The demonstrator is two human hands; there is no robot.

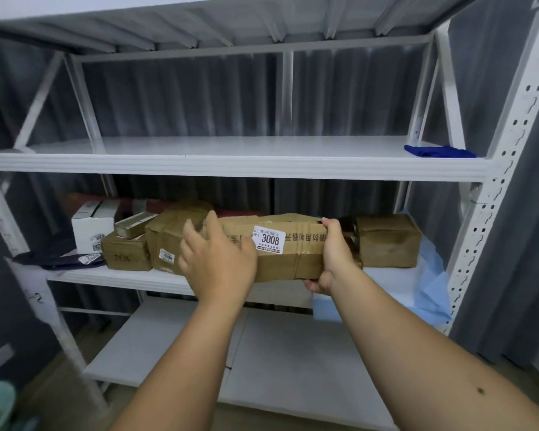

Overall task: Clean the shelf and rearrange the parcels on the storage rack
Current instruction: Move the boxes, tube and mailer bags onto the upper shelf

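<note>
At frame centre, the right hand [332,259] grips the creased, soft-looking cardboard parcel [288,247] by its end, while the left hand [217,259] is spread open against its front.

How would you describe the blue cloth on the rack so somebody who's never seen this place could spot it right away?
Start at the white metal storage rack and find the shelf just above the one crowded with brown parcels. At that shelf's far right end, beside the upright post, lies the blue cloth, crumpled flat. It is the only thing visible on that shelf, and a much deeper blue than the pale blue sheet one level down.
</note>
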